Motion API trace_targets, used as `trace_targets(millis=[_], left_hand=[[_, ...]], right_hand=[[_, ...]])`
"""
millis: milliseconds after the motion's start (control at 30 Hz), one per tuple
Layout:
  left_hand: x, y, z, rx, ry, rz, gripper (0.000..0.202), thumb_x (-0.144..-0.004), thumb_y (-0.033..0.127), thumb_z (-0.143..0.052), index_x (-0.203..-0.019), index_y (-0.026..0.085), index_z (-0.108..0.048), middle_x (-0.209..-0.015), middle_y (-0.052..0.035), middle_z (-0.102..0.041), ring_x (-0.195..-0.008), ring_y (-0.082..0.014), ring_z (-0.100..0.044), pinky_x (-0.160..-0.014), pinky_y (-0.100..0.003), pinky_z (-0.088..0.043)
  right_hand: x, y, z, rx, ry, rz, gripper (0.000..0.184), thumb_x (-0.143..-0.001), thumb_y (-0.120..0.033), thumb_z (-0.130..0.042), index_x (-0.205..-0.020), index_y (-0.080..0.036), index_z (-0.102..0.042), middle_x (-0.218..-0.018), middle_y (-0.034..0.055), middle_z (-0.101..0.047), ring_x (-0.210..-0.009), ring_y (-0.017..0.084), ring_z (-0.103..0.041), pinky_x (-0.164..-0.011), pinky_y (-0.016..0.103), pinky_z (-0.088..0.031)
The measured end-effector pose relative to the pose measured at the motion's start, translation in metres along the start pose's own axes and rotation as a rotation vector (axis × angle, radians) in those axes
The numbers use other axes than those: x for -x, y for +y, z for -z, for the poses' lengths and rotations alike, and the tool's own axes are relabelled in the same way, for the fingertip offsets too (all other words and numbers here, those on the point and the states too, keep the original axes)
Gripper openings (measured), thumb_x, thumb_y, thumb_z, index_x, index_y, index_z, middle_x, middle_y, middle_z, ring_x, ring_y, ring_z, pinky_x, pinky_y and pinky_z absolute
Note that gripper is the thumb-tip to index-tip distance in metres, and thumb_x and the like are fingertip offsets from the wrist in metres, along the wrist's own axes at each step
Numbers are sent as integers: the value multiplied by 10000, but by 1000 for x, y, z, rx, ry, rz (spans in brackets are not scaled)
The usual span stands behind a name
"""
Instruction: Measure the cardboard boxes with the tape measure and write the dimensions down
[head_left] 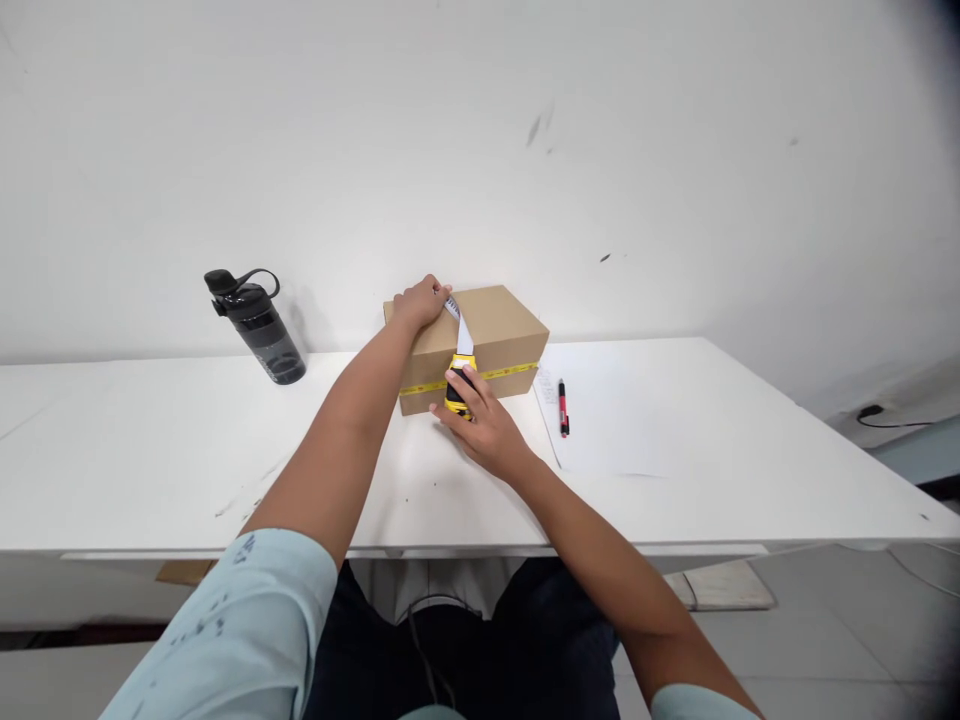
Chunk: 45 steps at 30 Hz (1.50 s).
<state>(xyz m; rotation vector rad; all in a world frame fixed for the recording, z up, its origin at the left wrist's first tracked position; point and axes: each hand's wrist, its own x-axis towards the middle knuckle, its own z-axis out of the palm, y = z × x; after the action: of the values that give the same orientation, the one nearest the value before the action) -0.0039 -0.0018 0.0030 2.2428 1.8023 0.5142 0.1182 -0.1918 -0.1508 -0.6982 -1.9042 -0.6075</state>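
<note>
A brown cardboard box (495, 318) with a yellow printed strip round its side stands near the back of the white table. My right hand (484, 425) grips a yellow and black tape measure (460, 385) in front of the box's near side. From its case the pale blade (464, 335) runs up and away over the box top, bending on the way. My left hand (424, 302) rests on the top of the box towards the back left, its fingers closed on the blade's far end. The very tip of the blade is hidden under those fingers.
At the left a dark water bottle (262, 330) with a loop strap stands near the wall. Right of the box lie white paper sheets (615, 410) with a red and black pen (563, 408) on them. The white table's (135, 470) front edge runs close to my lap.
</note>
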Motion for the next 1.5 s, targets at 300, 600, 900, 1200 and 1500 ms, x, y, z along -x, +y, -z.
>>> trace_targets(millis=[300, 600, 900, 1200, 1500], left_hand=[[-6, -1, -5, -28, 20, 0, 423, -1119, 507, -301, -1296, 282, -611, -1438, -127, -749, -1374, -366, -642, -1182, -519, -399], [-6, -1, -6, -36, 2, -15, 402, -1105, 377, -308, -1343, 321, -627, -1457, -94, -739, -1371, -347, -634, -1202, -533, -388], [-9, 0, -9, -18, 6, -10, 375, -1096, 403, -349, -1305, 325, -651, -1435, -82, -747, -1381, -351, -624, -1229, -539, -367], [-8, 1, -10, -14, 12, -23, 376, -1110, 373, -329, -1312, 316, -642, -1387, -95, -761, -1316, -355, -657, -1196, -538, -391], [-2, 0, -11, -10, 35, -48, 393, -1101, 358, -320, -1322, 294, -639, -1358, -125, -763, -1285, -371, -664, -1165, -547, -406]], right_hand=[[8, 10, 5, -116, 83, -221, 263, -1058, -257, -628, -1293, -293, -740, -1808, 91, -297, -1657, 272, -400, -1304, 510, -503], [9, 7, 5, -361, 301, -512, 216, -1065, -418, -616, -1215, -279, -687, -1820, 111, -232, -1626, 352, -452, -1299, 638, -450], [-12, -3, 21, -531, 519, -869, 420, -989, -641, -661, -1108, -240, -629, -1795, 170, -279, -1519, 310, -574, -1254, 555, -477], [-18, 10, 20, -655, 738, -1214, 559, -995, -729, -535, -1366, -319, -453, -1765, 140, -323, -1477, 263, -579, -1147, 532, -584], [-27, 23, 22, -736, 666, -1209, 746, -1053, -754, -339, -1690, -372, -264, -1677, 169, -429, -1400, 264, -654, -1021, 524, -652]])
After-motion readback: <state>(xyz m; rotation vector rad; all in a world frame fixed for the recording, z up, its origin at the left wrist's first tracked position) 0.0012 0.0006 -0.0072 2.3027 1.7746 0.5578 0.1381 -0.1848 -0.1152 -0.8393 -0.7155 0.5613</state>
